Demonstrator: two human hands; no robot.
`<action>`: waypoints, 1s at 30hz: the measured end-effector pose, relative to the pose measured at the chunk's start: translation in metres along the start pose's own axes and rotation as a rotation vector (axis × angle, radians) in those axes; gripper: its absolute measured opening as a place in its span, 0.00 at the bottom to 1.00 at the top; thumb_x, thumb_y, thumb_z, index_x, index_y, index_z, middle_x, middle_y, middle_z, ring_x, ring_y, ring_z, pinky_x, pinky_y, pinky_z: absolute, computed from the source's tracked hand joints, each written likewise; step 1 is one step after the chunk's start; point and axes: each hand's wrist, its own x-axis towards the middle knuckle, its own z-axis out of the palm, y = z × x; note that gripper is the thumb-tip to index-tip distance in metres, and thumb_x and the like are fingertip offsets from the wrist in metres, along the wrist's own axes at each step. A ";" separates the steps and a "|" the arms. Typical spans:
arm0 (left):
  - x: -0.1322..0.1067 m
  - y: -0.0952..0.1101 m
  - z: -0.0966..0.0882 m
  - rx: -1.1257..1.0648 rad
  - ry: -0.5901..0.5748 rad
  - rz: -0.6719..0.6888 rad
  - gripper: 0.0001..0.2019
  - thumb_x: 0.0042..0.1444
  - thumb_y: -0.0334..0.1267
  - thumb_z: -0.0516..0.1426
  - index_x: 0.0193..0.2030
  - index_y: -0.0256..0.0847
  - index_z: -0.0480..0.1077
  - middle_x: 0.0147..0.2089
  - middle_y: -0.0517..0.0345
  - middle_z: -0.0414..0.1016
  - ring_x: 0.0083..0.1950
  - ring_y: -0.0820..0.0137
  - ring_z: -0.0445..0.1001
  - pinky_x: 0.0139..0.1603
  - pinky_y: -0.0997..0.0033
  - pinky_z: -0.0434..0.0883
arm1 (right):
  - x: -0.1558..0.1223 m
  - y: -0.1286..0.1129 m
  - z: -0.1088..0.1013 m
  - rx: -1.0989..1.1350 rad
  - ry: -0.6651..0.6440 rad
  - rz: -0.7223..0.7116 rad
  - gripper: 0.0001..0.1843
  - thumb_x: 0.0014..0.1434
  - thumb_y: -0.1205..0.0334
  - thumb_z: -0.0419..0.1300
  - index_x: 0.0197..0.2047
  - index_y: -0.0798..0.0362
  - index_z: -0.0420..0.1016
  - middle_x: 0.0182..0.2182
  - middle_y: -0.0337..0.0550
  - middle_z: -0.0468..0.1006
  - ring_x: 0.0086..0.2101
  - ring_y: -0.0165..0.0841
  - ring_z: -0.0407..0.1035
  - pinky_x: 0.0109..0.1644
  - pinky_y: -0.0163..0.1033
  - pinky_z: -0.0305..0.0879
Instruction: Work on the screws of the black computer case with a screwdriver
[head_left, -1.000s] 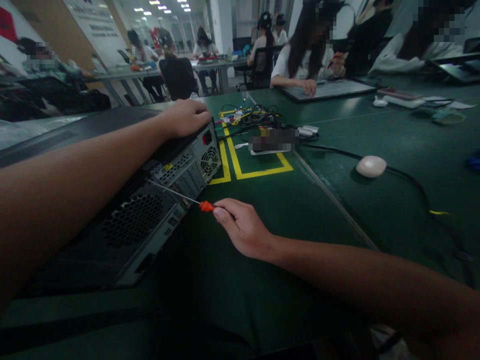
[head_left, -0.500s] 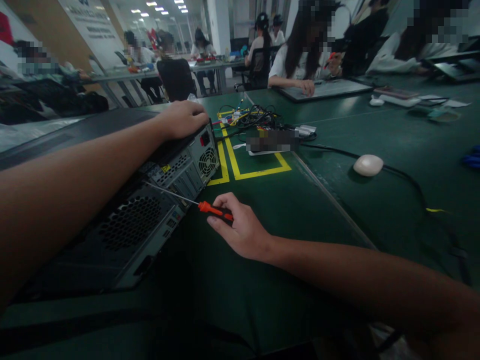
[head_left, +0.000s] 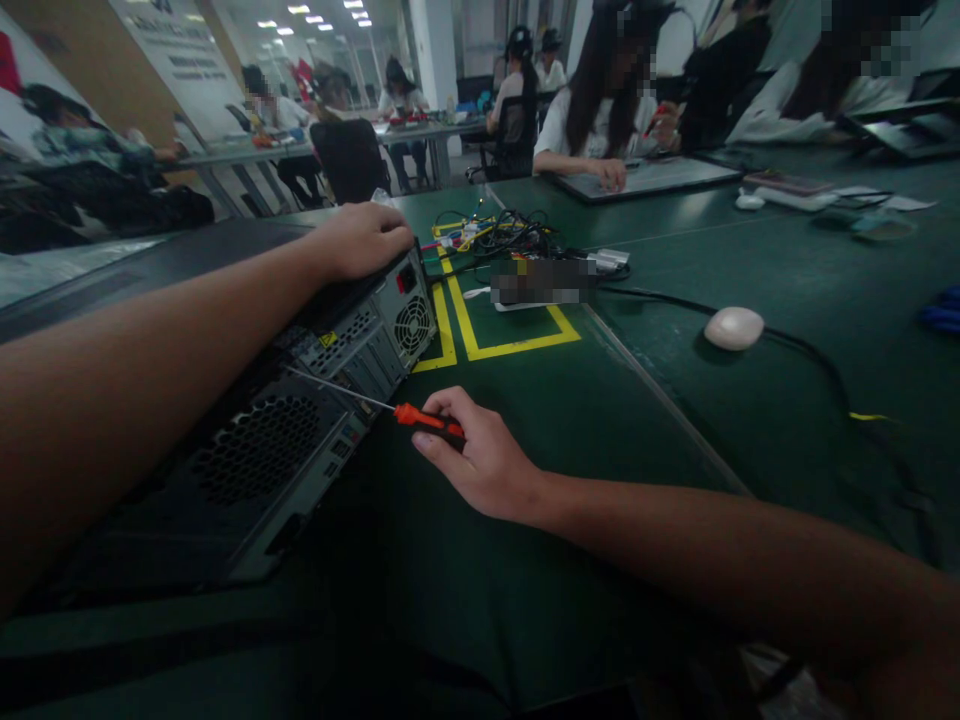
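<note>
While one hand (head_left: 364,240) touches one computer (head_left: 262,450), another (head_left: 486,458) holds one screwdriver (head_left: 409,413).

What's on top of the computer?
The left hand rests on top of the computer, near its far edge. The left arm blocks part of the top, so what's behind the arm or beneath the palm can't be seen.

R fingers (head_left: 451,402) grip screwdriver (head_left: 408,413) @ PC (head_left: 259,445), L fingers (head_left: 390,222) atop.

On my feed, a dark desktop computer tower (head_left: 262,450) shows its vented rear panel (head_left: 352,360); an orange-and-black screwdriver (head_left: 405,413) slants toward it, tip contact unclear.
</note>
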 end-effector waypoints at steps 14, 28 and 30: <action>0.001 -0.001 0.001 0.000 0.004 -0.003 0.30 0.67 0.48 0.46 0.60 0.32 0.79 0.61 0.40 0.80 0.61 0.53 0.76 0.63 0.57 0.69 | -0.001 0.001 0.000 -0.003 -0.013 0.020 0.10 0.70 0.54 0.60 0.48 0.49 0.68 0.35 0.36 0.73 0.33 0.32 0.67 0.38 0.39 0.62; 0.003 -0.004 0.002 0.012 0.008 0.017 0.29 0.67 0.48 0.45 0.58 0.32 0.79 0.59 0.39 0.80 0.59 0.53 0.76 0.61 0.56 0.70 | 0.002 0.005 0.000 -0.030 -0.006 -0.093 0.13 0.77 0.55 0.52 0.47 0.53 0.74 0.36 0.41 0.75 0.36 0.34 0.69 0.44 0.41 0.65; 0.002 -0.003 0.002 0.007 0.014 0.014 0.29 0.67 0.48 0.46 0.58 0.33 0.79 0.59 0.40 0.81 0.59 0.53 0.76 0.61 0.56 0.69 | 0.002 0.004 0.000 -0.019 -0.024 -0.088 0.15 0.78 0.53 0.50 0.47 0.53 0.74 0.35 0.40 0.74 0.35 0.34 0.69 0.42 0.41 0.64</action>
